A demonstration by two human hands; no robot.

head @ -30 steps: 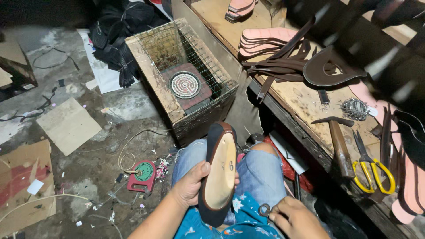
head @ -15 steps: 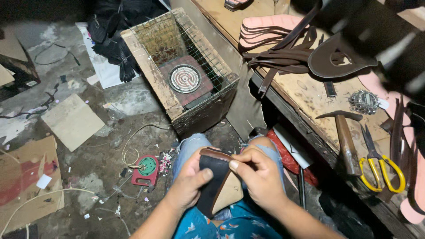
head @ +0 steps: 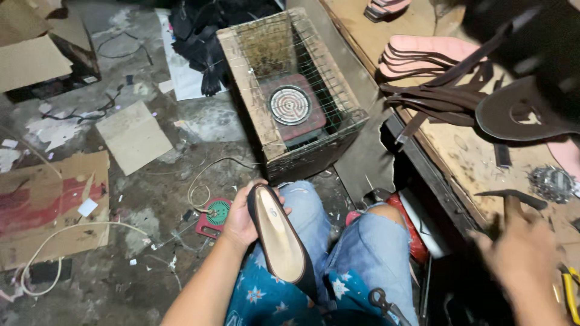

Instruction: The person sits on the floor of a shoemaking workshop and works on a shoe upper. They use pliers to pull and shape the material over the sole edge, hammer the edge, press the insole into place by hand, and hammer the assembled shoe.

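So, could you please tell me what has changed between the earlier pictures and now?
The right hand let go of the shoe and swung out right to the hammer on the workbench. The left hand kept its grip on the shoe over the lap.

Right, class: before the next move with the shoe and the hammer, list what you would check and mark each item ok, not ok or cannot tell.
1. Left hand grips the flat shoe: ok.
2. Shoe rests on the lap, tan insole up: ok.
3. Right hand is at the hammer on the workbench: ok.
4. Right hand's fingers are closed on the handle: cannot tell, blurred.
5. Scissors lie clear of the right hand: not ok, close beside it.
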